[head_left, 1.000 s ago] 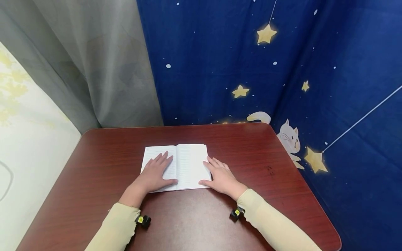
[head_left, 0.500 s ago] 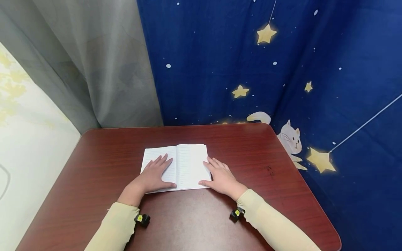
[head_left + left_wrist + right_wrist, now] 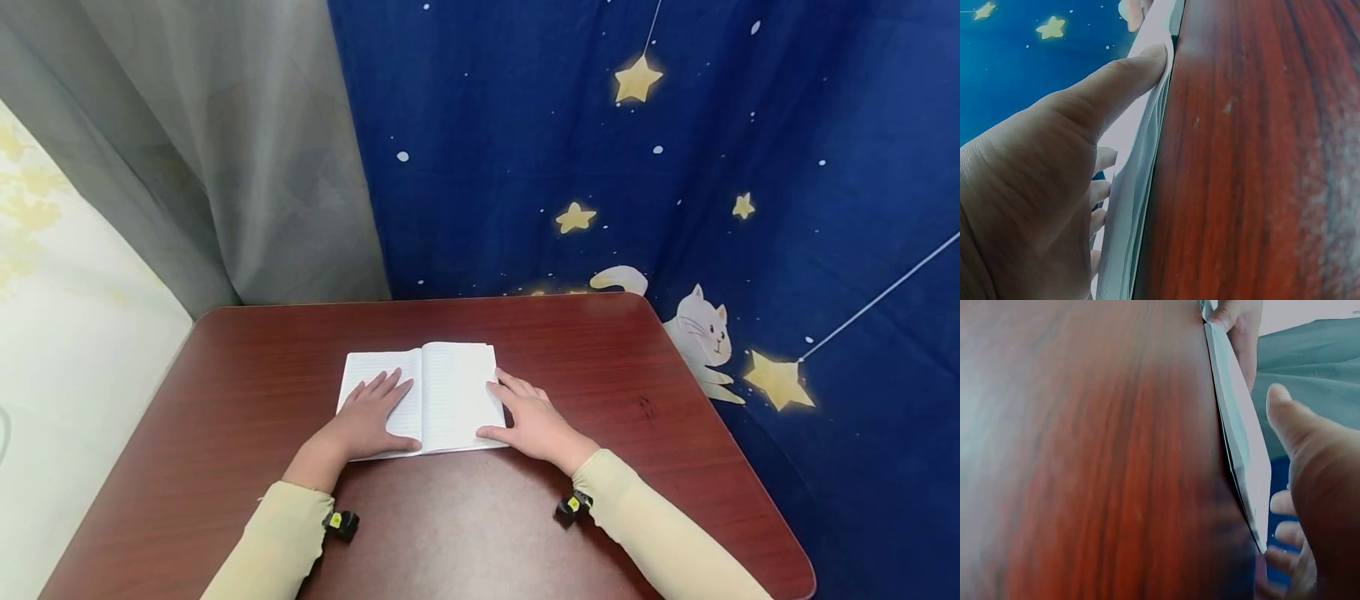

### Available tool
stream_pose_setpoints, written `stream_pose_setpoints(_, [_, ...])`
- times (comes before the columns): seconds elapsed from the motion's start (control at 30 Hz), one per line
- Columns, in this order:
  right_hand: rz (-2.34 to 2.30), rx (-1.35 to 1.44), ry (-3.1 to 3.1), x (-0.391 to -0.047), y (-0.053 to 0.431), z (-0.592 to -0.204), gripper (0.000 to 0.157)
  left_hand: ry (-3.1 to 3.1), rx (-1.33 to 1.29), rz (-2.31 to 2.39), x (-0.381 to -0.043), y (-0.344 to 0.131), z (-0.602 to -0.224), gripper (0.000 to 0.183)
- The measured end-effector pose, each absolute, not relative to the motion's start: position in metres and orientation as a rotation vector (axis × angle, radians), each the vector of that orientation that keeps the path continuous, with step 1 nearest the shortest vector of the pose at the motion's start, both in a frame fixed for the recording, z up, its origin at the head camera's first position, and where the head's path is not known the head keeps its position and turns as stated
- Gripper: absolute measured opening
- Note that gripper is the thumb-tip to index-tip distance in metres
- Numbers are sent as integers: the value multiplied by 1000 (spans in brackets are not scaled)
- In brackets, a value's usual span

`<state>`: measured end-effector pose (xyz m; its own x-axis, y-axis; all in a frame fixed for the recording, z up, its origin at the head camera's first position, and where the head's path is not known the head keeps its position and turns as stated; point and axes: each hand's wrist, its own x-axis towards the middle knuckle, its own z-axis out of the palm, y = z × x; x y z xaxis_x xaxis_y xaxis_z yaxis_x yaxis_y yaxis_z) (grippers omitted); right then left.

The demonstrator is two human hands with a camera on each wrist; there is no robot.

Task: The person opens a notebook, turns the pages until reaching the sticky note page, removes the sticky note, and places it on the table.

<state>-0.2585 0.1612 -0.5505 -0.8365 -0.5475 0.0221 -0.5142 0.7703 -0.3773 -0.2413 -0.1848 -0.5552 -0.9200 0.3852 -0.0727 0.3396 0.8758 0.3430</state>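
Note:
An open notebook [image 3: 459, 398] with lined white pages lies on the table, its spine running away from me. My left hand [image 3: 365, 423] rests spread on the left page, the thumb reaching toward the spine. In the left wrist view that thumb [image 3: 1138, 69] presses the page near the bottom edge, where the stacked sheets bow slightly. My right hand [image 3: 536, 423] is at the notebook's right edge, fingers extended and thumb over the right page. From the right wrist view, the right thumb [image 3: 1285, 409] stands raised off the paper, with the fingertips [image 3: 1282, 556] beside the notebook's corner.
The reddish-brown wooden table [image 3: 255, 375] has rounded corners. Behind it hang a grey curtain [image 3: 292, 167] and a blue curtain [image 3: 495, 125] with stars and a cat. A white wall [image 3: 67, 375] borders the left side. Small black cameras [image 3: 345, 525] sit at both wrists.
My right hand has shifted slightly to the right, its thumb drawing a little toward the page's edge. The left thumb has drawn back slightly from the spine; the notebook stays in place.

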Motion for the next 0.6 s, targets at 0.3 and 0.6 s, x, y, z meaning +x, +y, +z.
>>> stream_pose_setpoints(0.3, [-606,-1219,2763,-259,170,-545,77,2890,556,503,-240,-184,-551,116])
stream_pose_setpoints(0.6, [-520,-1273,2750,-258,172,-545,68,2890,549,491,-241,-183,-552,117])
